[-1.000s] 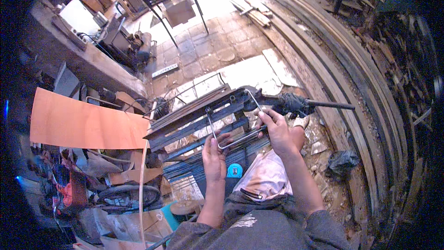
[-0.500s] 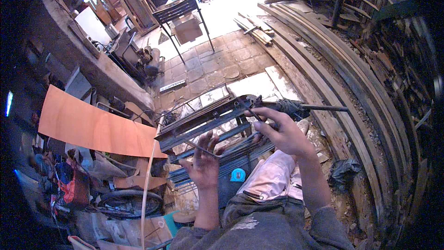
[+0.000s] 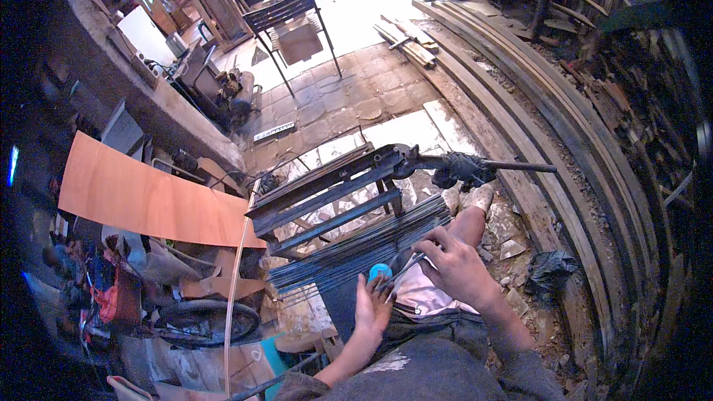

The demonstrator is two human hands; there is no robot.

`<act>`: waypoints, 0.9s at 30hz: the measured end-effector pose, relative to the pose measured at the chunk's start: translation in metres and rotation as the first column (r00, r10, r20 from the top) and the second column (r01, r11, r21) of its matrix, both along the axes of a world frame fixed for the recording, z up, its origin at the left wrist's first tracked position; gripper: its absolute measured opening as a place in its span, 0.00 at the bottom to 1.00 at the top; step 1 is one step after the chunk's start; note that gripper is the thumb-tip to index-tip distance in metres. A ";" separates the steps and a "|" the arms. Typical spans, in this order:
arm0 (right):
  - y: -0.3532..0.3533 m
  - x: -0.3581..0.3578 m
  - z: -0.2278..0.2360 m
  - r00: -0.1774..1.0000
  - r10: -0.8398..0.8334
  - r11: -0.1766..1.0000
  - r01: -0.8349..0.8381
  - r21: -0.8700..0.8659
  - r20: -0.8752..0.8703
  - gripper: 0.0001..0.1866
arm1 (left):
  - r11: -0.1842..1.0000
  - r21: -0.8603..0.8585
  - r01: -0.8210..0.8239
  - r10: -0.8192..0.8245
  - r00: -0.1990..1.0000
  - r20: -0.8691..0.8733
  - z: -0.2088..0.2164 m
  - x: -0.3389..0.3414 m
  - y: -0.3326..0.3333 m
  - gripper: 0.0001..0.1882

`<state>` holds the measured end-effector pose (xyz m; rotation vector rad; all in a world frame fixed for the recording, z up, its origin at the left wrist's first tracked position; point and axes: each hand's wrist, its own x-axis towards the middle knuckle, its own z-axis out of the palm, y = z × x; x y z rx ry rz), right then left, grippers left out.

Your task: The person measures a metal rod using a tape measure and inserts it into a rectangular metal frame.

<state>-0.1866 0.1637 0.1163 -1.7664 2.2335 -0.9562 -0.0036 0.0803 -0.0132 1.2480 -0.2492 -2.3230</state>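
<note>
Over my lap, my right hand [image 3: 459, 266] pinches a few thin metal rods [image 3: 407, 267] between thumb and fingers. The rods slant down toward my left hand [image 3: 373, 310], whose curled fingers are round their lower ends; how firmly they grip is hard to see. Just beyond my left fingertips lies a round blue tape measure [image 3: 380, 272], partly covered. Past my hands a bundle of thin dark rods [image 3: 349, 252] lies crosswise. Behind it stands a metal bending frame [image 3: 319, 191] of angle bars, with a long lever [image 3: 520, 166] pointing right, its grip wrapped in dark material.
Long timber planks [image 3: 512, 119] run along the right side. A curved orange-brown sheet [image 3: 148, 193] stands at left, above a bicycle wheel [image 3: 208, 323]. A black bag [image 3: 552, 271] lies on the ground at right. Farther off is a dark metal-framed stand [image 3: 286, 15].
Both hands have come back from the metal frame to my lap. My right hand has left the lever joint and now holds rods down toward my left hand.
</note>
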 end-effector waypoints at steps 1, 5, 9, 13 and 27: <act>0.001 -0.001 0.002 0.997 -0.016 0.999 0.018 0.030 -0.070 0.16 | 0.989 -0.142 -0.035 0.045 0.997 0.069 0.004 0.004 0.011 0.25; 0.009 -0.005 0.003 0.979 -0.129 0.981 0.149 0.124 -0.160 0.16 | 0.709 -0.694 0.126 0.046 0.973 0.224 0.018 0.023 0.020 0.11; 0.004 0.005 -0.007 0.961 -0.274 0.957 0.272 0.100 0.017 0.15 | 0.596 -0.670 0.443 -0.345 0.895 0.284 0.050 0.004 0.026 0.18; 0.001 0.034 -0.031 0.964 -0.250 0.968 0.246 0.055 0.094 0.19 | 0.914 -0.368 0.172 -0.225 0.969 -0.104 0.044 -0.024 0.031 0.16; -0.014 0.057 -0.096 0.993 -0.037 0.996 0.027 0.090 0.110 0.19 | 0.552 -0.675 0.489 0.132 0.748 0.650 0.052 0.082 -0.008 0.10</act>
